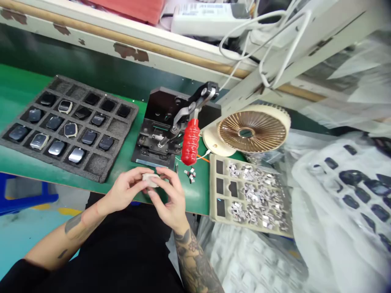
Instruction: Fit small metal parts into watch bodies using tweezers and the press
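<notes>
Above the bench's front edge, I hold a small cream-coloured smartwatch (150,180) between both hands; much of it is hidden by my fingers. The fingers and thumb of my left hand (126,190) pinch its left side. From the right, my right hand (169,197) closes on it with the fingertips. Just behind my hands stands a black clamp press (157,140) with a red handle (190,142). Several small metallic pieces (190,174) lie loose on the green bench, right of my right hand, near a thin pointed tool (176,167).
At left lies a grey foam tray (100,173) with several smartwatches, some pockets bare. A cream fan (253,128) stands behind a compartment tray (213,179) of small silvery parts. Plastic-wrapped trays (330,211) fill the right side. White cables (262,57) hang from the shelf. A blue stool (27,195) is lower left.
</notes>
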The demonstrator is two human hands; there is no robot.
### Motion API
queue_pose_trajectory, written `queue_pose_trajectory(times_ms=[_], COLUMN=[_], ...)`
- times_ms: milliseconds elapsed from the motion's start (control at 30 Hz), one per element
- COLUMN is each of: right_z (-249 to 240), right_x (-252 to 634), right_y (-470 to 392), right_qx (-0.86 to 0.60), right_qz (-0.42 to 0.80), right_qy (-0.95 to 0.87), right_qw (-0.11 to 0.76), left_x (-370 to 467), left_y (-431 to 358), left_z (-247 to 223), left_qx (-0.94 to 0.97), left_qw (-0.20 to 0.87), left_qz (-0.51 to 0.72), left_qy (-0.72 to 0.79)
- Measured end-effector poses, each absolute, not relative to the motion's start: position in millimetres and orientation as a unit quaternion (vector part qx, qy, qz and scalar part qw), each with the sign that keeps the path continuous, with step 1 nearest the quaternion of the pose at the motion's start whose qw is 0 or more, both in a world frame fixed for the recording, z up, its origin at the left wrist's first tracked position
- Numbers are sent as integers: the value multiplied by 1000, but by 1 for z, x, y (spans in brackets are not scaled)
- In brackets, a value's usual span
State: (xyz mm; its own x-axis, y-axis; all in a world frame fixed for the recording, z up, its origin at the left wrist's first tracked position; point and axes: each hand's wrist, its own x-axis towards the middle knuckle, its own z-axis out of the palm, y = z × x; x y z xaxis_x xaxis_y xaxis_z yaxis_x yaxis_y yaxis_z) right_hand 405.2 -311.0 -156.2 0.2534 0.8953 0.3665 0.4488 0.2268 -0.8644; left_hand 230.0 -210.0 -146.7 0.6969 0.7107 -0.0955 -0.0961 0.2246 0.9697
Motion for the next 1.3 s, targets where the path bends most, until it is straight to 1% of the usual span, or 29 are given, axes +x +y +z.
queue_pose_trajectory(times_ms=[67,200,367,400,433,533,600,700,767,800,867,933,967,1033,1100,1133,1200,1233,1267,1300], right_z=[-158,-160,-164,-164,-163,-160,-157,-153,-153,-154,-157,-158,-157,-151,-137,-128,-108,-98,-89,-81], right_x=[406,406,398,398,398,402,404,403,400,398,395,391,390,389,394,399,416,426,437,447], right_y=[-311,-307,-302,-301,-301,-296,-292,-286,-285,-285,-287,-289,-290,-291,-288,-284,-272,-262,-250,-237], right_qx=[-602,-601,-601,-607,-616,-650,-656,-640,-638,-639,-644,-653,-658,-664,-674,-683,-673,-642,-597,-544], right_qz=[226,264,261,261,265,306,342,380,375,363,338,326,325,326,281,217,16,-87,-171,-224], right_qy=[-525,-509,-480,-475,-469,-445,-419,-385,-389,-398,-417,-434,-447,-487,-533,-551,-573,-583,-600,-631], right_qw=[558,557,583,582,575,534,526,545,549,548,544,528,512,464,427,427,468,490,504,506], left_x=[231,230,230,232,234,242,246,246,241,237,227,217,213,208,207,207,209,210,211,211], left_y=[-210,-211,-212,-212,-213,-213,-213,-214,-214,-214,-212,-208,-206,-203,-202,-202,-202,-202,-202,-203], left_z=[-147,-149,-156,-157,-158,-160,-160,-158,-158,-157,-155,-153,-152,-152,-155,-157,-162,-165,-167,-168], left_qx=[554,577,647,646,630,514,442,440,519,582,722,830,864,901,904,894,850,822,796,776], left_qw=[728,712,632,629,643,743,790,786,727,670,517,367,316,263,264,287,368,413,452,481], left_qz=[281,277,301,305,304,275,258,269,293,311,335,320,302,265,258,264,284,293,297,297], left_qy=[290,289,302,306,311,328,337,341,341,339,315,272,250,223,216,222,248,262,273,279])
